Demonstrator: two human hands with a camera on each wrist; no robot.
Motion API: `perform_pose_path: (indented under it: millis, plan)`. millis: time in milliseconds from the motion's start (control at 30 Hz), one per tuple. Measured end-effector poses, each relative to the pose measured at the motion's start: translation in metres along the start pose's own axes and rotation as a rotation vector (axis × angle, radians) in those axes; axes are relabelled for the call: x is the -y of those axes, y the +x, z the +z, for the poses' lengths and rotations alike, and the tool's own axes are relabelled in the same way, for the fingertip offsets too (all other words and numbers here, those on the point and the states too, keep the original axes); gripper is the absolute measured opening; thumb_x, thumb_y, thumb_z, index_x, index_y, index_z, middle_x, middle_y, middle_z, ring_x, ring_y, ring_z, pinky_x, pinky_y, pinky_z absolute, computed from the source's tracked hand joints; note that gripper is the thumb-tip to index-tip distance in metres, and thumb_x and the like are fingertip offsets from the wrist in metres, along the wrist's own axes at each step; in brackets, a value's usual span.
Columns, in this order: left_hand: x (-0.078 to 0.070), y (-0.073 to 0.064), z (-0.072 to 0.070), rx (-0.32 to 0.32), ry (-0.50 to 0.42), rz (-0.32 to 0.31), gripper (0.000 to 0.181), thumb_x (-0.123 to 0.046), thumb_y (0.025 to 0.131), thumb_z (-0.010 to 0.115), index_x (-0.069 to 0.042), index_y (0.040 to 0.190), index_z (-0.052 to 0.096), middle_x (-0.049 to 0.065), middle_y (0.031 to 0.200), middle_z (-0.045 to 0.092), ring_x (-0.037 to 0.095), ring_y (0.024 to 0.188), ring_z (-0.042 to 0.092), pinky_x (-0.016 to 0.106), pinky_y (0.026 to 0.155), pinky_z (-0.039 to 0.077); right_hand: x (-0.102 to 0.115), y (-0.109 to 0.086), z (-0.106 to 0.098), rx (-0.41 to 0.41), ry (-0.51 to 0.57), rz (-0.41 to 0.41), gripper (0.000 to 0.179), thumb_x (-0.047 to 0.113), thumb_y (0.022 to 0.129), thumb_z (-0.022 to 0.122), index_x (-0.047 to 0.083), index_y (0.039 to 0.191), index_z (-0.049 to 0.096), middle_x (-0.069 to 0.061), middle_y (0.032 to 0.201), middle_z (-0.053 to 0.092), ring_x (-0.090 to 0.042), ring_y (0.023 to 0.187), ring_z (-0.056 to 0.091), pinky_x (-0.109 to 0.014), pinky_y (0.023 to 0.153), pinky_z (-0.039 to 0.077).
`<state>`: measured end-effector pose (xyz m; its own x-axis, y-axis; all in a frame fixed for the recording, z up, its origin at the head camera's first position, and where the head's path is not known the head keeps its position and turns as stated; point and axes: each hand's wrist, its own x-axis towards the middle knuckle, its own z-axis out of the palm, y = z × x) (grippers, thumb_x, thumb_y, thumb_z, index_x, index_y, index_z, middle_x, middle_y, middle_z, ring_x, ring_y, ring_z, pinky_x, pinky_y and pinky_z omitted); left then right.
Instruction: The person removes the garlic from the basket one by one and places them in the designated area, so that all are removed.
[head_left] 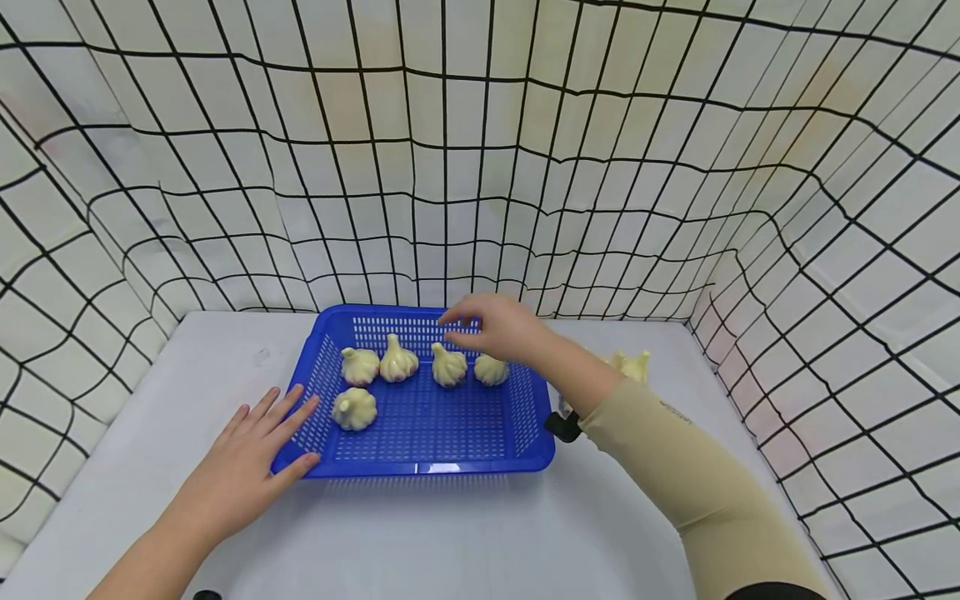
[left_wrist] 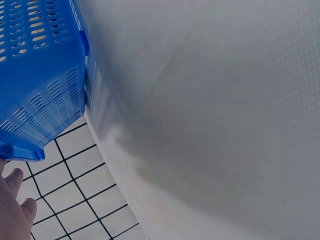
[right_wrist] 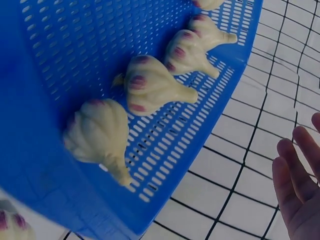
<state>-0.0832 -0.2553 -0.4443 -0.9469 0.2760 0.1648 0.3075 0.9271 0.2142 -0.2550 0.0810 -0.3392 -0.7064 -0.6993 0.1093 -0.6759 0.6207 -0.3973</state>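
Observation:
Inside a blue plastic basket (head_left: 420,469), several garlic bulbs (head_left: 448,367) lie in a row along the far side, and one more garlic bulb (head_left: 354,409) sits near the left wall. My left hand (head_left: 251,458) rests its spread fingers at the basket's left rim. Over the far right part of the basket hovers my right hand (head_left: 498,329), thumb and fingers apart, with nothing between them. The right wrist view shows the same hand (right_wrist: 300,185) empty, beside the row of garlic bulbs (right_wrist: 150,85).
Outside the basket on the right, more garlic (head_left: 636,367) lies on the white table (head_left: 465,542), partly hidden by my right forearm. Black netting (head_left: 465,175) over white walls surrounds the table at the back and both sides.

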Motion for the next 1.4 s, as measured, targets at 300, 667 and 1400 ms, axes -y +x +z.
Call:
perform_pose_path:
  millis: [300,667,1400]
  plan:
    - [0.0,0.002,0.001,0.007,-0.008,-0.01,0.075,-0.053,0.097,0.056,-0.019,0.158,0.029,0.017,0.161,0.026,0.038,0.151,0.009,0.041,0.118,-0.018,0.017,0.021,0.015,0.116,-0.098,-0.099,0.029,0.034,0.098,0.063,0.023,0.124,0.07,0.008,0.124,0.066,-0.008,0.11,0.06,-0.024,0.09,0.05]
    - [0.002,0.001,0.001,0.008,-0.006,-0.003,0.075,-0.051,0.097,0.057,-0.019,0.158,0.027,0.017,0.162,0.025,0.038,0.151,0.006,0.042,0.118,-0.018,0.033,0.042,0.046,0.266,-0.167,-0.184,0.033,0.036,0.096,0.066,0.027,0.128,0.069,0.013,0.129,0.065,-0.007,0.125,0.054,-0.026,0.106,0.042]
    - [0.002,0.0,0.002,-0.015,0.002,0.011,0.075,-0.05,0.097,0.058,-0.019,0.158,0.028,0.015,0.162,0.025,0.036,0.152,0.006,0.042,0.118,-0.017,0.065,0.072,0.096,0.387,-0.333,-0.297,0.034,0.039,0.096,0.065,0.034,0.129,0.066,0.016,0.128,0.063,-0.001,0.122,0.054,-0.018,0.101,0.043]
